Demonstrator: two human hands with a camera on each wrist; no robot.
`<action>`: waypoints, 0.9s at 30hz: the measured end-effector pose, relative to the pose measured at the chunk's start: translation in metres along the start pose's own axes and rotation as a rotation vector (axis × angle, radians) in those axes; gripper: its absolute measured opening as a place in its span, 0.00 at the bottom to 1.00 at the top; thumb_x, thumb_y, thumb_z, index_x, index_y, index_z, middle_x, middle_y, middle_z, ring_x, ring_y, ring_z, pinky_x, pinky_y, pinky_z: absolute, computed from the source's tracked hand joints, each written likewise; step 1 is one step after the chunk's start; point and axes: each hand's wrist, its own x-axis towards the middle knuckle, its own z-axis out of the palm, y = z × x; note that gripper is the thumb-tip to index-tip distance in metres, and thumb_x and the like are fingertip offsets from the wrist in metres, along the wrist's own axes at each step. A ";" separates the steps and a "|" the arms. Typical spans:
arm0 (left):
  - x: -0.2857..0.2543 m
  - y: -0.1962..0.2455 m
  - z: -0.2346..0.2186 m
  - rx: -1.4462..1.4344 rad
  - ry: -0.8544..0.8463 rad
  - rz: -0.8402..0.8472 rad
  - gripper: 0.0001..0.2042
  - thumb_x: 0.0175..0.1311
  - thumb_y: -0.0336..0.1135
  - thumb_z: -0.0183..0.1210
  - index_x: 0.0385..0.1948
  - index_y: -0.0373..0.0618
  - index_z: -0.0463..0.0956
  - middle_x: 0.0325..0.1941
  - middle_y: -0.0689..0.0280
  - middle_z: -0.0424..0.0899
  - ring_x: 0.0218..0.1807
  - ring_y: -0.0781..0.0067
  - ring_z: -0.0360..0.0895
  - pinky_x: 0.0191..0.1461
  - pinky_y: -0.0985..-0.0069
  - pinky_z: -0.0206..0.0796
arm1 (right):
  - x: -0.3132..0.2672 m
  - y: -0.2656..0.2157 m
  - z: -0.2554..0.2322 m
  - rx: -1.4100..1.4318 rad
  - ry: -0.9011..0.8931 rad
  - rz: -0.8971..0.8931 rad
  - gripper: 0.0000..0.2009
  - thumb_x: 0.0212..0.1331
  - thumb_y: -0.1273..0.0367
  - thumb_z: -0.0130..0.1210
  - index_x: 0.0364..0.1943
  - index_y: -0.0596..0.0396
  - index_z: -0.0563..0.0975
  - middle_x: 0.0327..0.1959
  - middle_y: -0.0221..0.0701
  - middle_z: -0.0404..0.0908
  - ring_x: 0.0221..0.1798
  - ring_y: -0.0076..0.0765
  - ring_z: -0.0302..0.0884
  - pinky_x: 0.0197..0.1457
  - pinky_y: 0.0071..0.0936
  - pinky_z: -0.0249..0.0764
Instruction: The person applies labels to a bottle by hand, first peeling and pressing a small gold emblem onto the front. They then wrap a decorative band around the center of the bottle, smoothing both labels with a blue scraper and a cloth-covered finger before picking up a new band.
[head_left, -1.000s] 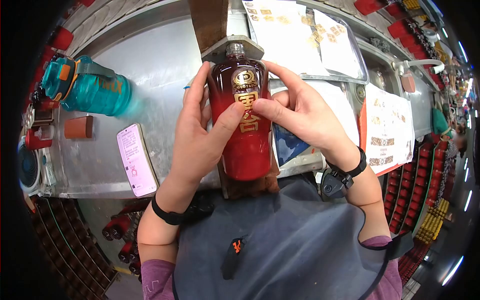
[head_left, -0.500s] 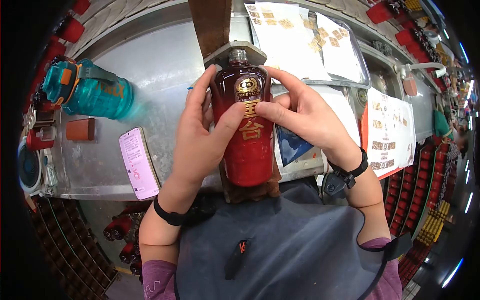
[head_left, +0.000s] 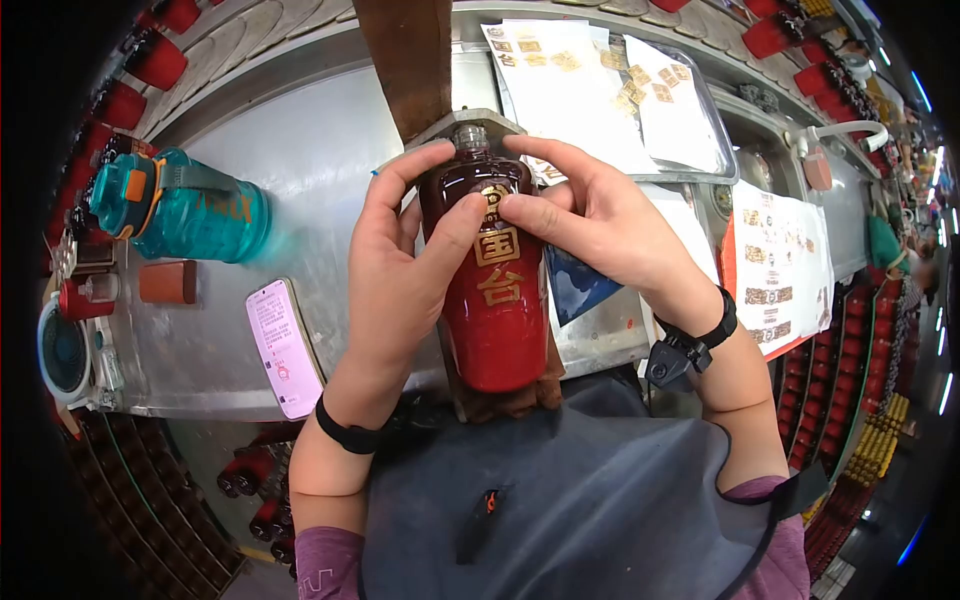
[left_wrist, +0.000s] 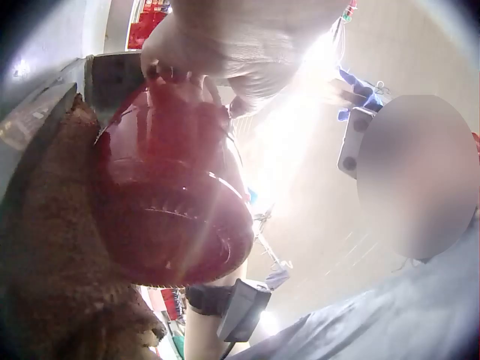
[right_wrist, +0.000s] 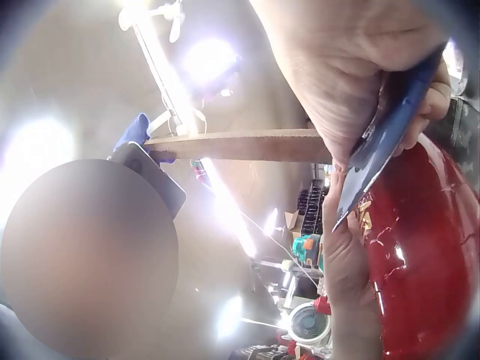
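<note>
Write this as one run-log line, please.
left hand: thumb on red bottle | right hand: thumb on same bottle, blue flat piece in grip | bottle: gold lettering visible, neck pointing away | phone: screen lit

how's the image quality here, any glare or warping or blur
Head view: fisheye distortion, black corners, pale sheen on the grey metal bench; left wrist view: strong white glare beside the glossy red glass bottle, round blurred patch at right; right wrist view: round white ceiling light blown out, another round blurred patch at lower left.
</note>
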 end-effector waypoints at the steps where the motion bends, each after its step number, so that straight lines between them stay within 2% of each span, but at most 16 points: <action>1: 0.001 -0.001 0.000 0.004 -0.004 0.000 0.21 0.67 0.27 0.61 0.60 0.37 0.67 0.56 0.60 0.78 0.58 0.73 0.76 0.60 0.77 0.71 | 0.000 0.000 0.000 0.004 0.003 -0.003 0.35 0.61 0.59 0.66 0.65 0.68 0.67 0.16 0.17 0.69 0.21 0.09 0.62 0.23 0.15 0.57; 4: 0.001 -0.005 -0.001 -0.004 0.013 -0.003 0.20 0.65 0.26 0.63 0.57 0.37 0.70 0.54 0.61 0.77 0.58 0.73 0.76 0.61 0.76 0.70 | -0.002 0.000 0.000 0.007 0.005 -0.015 0.35 0.61 0.59 0.67 0.65 0.67 0.67 0.17 0.17 0.69 0.21 0.10 0.62 0.23 0.15 0.58; 6: 0.000 -0.007 -0.001 0.171 0.047 0.139 0.18 0.63 0.25 0.64 0.54 0.38 0.73 0.53 0.62 0.76 0.59 0.73 0.74 0.63 0.75 0.66 | -0.003 -0.004 -0.003 -0.018 0.002 -0.019 0.34 0.60 0.59 0.67 0.65 0.65 0.69 0.16 0.17 0.69 0.21 0.10 0.62 0.23 0.15 0.58; 10: 0.001 -0.008 -0.007 0.301 0.083 0.249 0.14 0.61 0.25 0.66 0.48 0.40 0.78 0.52 0.61 0.76 0.61 0.71 0.72 0.66 0.73 0.62 | -0.003 -0.002 -0.007 -0.004 0.024 -0.060 0.32 0.60 0.60 0.68 0.64 0.62 0.71 0.16 0.17 0.69 0.21 0.11 0.62 0.24 0.16 0.59; 12: 0.002 -0.004 -0.008 0.501 0.060 0.325 0.09 0.59 0.27 0.68 0.40 0.43 0.82 0.53 0.60 0.76 0.63 0.67 0.70 0.67 0.71 0.59 | -0.004 -0.006 -0.008 -0.081 0.042 -0.111 0.29 0.59 0.60 0.68 0.62 0.59 0.73 0.16 0.18 0.69 0.21 0.11 0.62 0.25 0.17 0.60; 16: 0.003 0.001 -0.006 0.557 0.063 0.338 0.07 0.58 0.28 0.69 0.37 0.43 0.83 0.55 0.59 0.77 0.65 0.62 0.69 0.69 0.68 0.58 | -0.004 -0.005 -0.008 -0.106 0.058 -0.180 0.25 0.58 0.62 0.69 0.59 0.55 0.77 0.15 0.18 0.68 0.20 0.12 0.61 0.26 0.17 0.61; 18: 0.004 0.000 -0.007 0.549 0.029 0.395 0.06 0.59 0.29 0.68 0.37 0.43 0.83 0.57 0.57 0.77 0.68 0.59 0.67 0.70 0.67 0.56 | -0.005 -0.010 -0.008 -0.215 0.091 -0.253 0.20 0.54 0.65 0.69 0.52 0.48 0.82 0.19 0.20 0.70 0.23 0.15 0.65 0.26 0.18 0.63; 19: 0.003 0.000 -0.008 0.549 0.028 0.396 0.06 0.59 0.29 0.68 0.37 0.43 0.83 0.57 0.57 0.77 0.68 0.59 0.67 0.70 0.67 0.56 | -0.005 -0.012 -0.009 -0.216 0.092 -0.254 0.20 0.54 0.65 0.69 0.52 0.48 0.82 0.19 0.20 0.70 0.23 0.15 0.65 0.26 0.18 0.63; 21: 0.002 0.000 -0.009 0.529 -0.004 0.421 0.06 0.60 0.28 0.67 0.37 0.42 0.83 0.57 0.56 0.77 0.69 0.57 0.65 0.72 0.65 0.54 | -0.006 -0.016 -0.010 -0.429 0.150 -0.487 0.14 0.51 0.67 0.70 0.44 0.45 0.85 0.25 0.22 0.73 0.27 0.21 0.68 0.27 0.20 0.65; 24: 0.001 0.002 -0.007 0.483 -0.030 0.436 0.05 0.61 0.28 0.66 0.36 0.42 0.82 0.58 0.56 0.76 0.69 0.57 0.65 0.72 0.65 0.52 | -0.005 -0.019 -0.006 -0.444 0.144 -0.512 0.10 0.50 0.66 0.70 0.38 0.46 0.85 0.29 0.25 0.74 0.29 0.25 0.69 0.28 0.22 0.67; 27: 0.001 0.003 -0.006 0.442 -0.024 0.408 0.06 0.61 0.28 0.66 0.37 0.41 0.82 0.56 0.57 0.76 0.69 0.58 0.65 0.72 0.65 0.52 | -0.005 -0.022 -0.004 -0.408 0.144 -0.491 0.09 0.50 0.66 0.70 0.34 0.48 0.84 0.29 0.26 0.74 0.27 0.26 0.68 0.29 0.23 0.68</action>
